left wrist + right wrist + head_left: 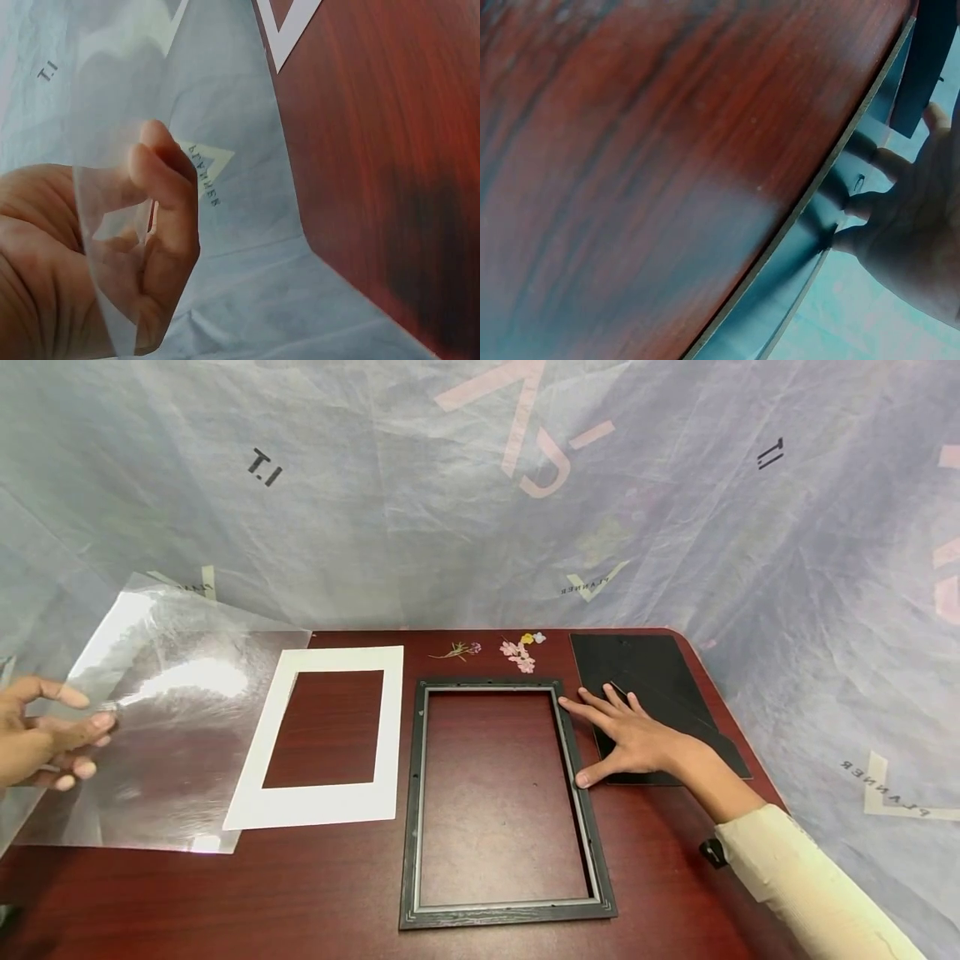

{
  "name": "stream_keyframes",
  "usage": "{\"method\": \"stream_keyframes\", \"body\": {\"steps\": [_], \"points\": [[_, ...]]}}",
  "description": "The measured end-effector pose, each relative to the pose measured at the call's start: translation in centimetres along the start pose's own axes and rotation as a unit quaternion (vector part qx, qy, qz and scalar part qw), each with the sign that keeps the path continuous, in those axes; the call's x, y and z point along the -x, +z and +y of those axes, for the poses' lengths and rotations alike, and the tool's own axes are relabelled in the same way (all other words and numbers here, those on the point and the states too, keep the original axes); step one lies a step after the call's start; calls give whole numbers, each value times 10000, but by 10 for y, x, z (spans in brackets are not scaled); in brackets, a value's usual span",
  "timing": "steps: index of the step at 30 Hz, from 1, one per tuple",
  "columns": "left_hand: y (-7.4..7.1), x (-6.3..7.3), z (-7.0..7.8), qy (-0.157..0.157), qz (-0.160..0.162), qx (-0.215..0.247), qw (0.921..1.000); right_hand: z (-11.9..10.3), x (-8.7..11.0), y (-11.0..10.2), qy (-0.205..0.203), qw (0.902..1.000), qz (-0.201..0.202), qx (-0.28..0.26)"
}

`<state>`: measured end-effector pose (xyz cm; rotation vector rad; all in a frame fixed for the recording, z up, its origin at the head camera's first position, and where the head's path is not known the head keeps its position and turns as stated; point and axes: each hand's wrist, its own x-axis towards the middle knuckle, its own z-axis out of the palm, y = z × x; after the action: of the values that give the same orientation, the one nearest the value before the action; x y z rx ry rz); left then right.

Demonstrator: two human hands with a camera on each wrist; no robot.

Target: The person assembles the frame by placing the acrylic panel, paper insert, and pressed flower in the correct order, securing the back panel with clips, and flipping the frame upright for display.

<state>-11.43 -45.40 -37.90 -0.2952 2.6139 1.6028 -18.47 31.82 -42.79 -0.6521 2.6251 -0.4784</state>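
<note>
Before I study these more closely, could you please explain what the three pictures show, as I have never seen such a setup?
There is no machine here, only a person's bare left hand and right hand. The wide picture comes from a camera worn on the head, looking forward and down. The other two come from cameras on the wrists, each looking at its own hand's work.

On the red-brown table lie a white mat, a dark frame, small flowers behind the frame, and a black board to the right. The left hand pinches a clear sheet between thumb and fingers. The right hand holds nothing; its fingers spread between the frame's right side and the board.
</note>
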Motion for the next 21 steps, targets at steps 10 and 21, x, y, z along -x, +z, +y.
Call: {"method": "stream_keyframes", "body": {"steps": [10,21], "points": [[32,4,21,-84,-1200,-32,9927,1,0,0,-14,10000,26,-38],[66,3,30,4,-1854,34,9827,4,-1,2,-28,10000,41,-79]]}}
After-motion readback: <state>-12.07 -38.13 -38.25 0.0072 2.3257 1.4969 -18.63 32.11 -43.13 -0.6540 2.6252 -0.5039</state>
